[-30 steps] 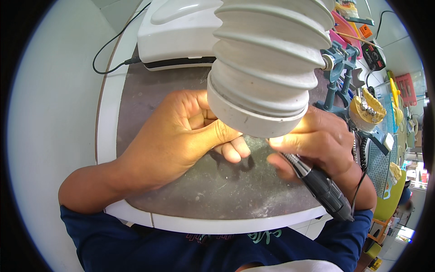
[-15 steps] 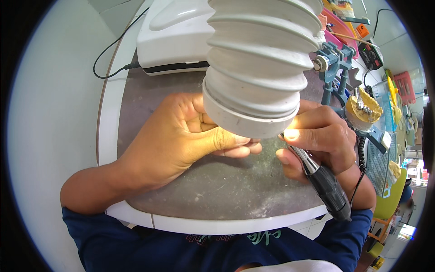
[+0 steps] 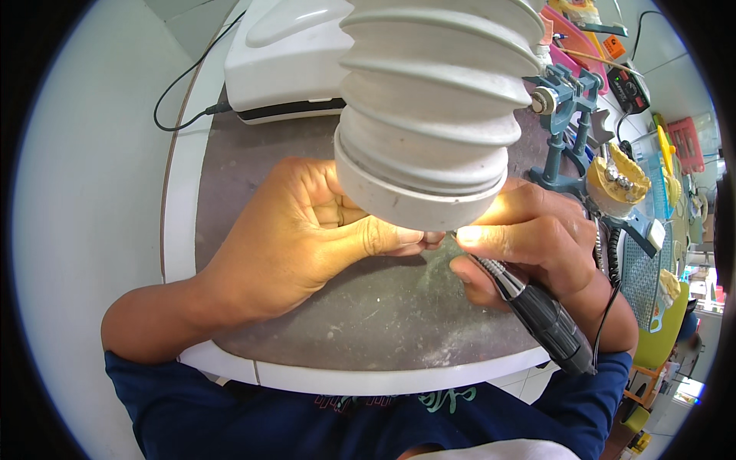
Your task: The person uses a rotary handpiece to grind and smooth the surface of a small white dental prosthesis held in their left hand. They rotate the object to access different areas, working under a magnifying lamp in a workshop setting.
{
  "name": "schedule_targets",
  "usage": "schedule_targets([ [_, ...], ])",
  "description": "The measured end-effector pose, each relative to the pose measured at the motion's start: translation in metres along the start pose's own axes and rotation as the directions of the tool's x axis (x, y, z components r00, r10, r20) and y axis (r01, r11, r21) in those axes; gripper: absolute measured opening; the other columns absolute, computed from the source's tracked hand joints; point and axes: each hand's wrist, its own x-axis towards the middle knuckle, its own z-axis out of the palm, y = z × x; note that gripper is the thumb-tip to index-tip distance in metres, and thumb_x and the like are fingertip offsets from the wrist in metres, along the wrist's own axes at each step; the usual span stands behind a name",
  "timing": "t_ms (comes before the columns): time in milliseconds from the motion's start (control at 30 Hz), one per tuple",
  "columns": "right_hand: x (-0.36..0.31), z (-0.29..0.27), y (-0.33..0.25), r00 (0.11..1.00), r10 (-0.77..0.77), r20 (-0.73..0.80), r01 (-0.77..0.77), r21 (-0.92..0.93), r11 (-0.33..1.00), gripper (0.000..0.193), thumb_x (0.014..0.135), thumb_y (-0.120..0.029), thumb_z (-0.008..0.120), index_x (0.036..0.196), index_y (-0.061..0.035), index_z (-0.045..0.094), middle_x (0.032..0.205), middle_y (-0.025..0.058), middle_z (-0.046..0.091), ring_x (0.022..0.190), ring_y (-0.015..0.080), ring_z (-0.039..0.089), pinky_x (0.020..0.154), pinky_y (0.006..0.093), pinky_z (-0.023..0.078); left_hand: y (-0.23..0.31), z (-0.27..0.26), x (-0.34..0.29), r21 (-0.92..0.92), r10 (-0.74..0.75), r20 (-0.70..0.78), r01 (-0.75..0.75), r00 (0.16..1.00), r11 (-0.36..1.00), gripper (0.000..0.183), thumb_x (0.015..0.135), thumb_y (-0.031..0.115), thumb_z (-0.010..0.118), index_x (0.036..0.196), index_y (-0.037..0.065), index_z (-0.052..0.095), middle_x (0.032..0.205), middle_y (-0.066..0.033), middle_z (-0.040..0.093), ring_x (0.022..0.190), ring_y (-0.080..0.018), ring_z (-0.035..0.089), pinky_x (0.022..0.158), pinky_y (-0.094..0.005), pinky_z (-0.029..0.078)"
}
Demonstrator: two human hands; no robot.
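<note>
My right hand grips a black and silver rotary handpiece, its cord trailing down beside my forearm. The tool's tip points up and left toward my left fingertips. My left hand is closed in a pinch, thumb against fingers; whatever it holds is too small or too hidden to make out. A white ribbed suction hose hangs over both hands, and its wide mouth covers part of the fingers. Pale dust lies on the grey work mat below.
A white machine with a black cable stands at the back left. On the right are a blue-grey articulator, a yellow dental cast with metal crowns, a blue basket, and a small black control box.
My right hand and the handpiece have shifted left, bringing the tip close to my left fingertips. The left hand has barely moved. The view has shifted slightly.
</note>
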Motion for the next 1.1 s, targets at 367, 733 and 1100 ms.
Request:
schedule_targets([
  [367, 0.002, -0.002, -0.002, 0.999, -0.032, 0.03, 0.033, -0.024, 0.999, 0.024, 0.067, -0.001, 0.081, 0.085, 0.0016, 0.065, 0.08, 0.0153, 0.067, 0.075, 0.03, 0.071, 0.065, 0.0346, 0.059, 0.012, 0.005, 0.0, -0.031, -0.117, -0.045, 0.115, 0.992, 0.993, 0.041, 0.086, 0.0, 0.068, 0.123, -0.006, 0.052, 0.106, -0.0161, 0.064, 0.089, -0.018, 0.066, 0.077, -0.0283, 0.06],
  [733, 0.0, -0.001, -0.001, 1.0, 0.003, 0.023, -0.003, -0.011, 1.0, 0.025, 0.067, -0.001, 0.082, 0.087, 0.0009, 0.067, 0.08, 0.0137, 0.066, 0.078, 0.0316, 0.071, 0.066, 0.0354, 0.059, 0.008, 0.002, 0.0, 0.005, -0.113, -0.071, 0.113, 0.991, 0.994, 0.037, 0.085, 0.002, 0.069, 0.119, -0.007, 0.055, 0.095, -0.0174, 0.066, 0.077, -0.0171, 0.066, 0.07, -0.0276, 0.057],
  [1100, 0.001, -0.002, -0.001, 0.999, -0.014, 0.035, 0.015, -0.021, 1.0, 0.023, 0.068, 0.0, 0.08, 0.086, 0.0012, 0.066, 0.08, 0.0138, 0.066, 0.078, 0.0315, 0.071, 0.067, 0.0358, 0.059, 0.009, 0.002, 0.001, 0.071, -0.14, -0.072, 0.146, 0.987, 0.987, 0.036, 0.085, 0.003, 0.07, 0.117, -0.006, 0.057, 0.093, -0.0145, 0.066, 0.075, -0.0137, 0.066, 0.066, -0.0225, 0.056],
])
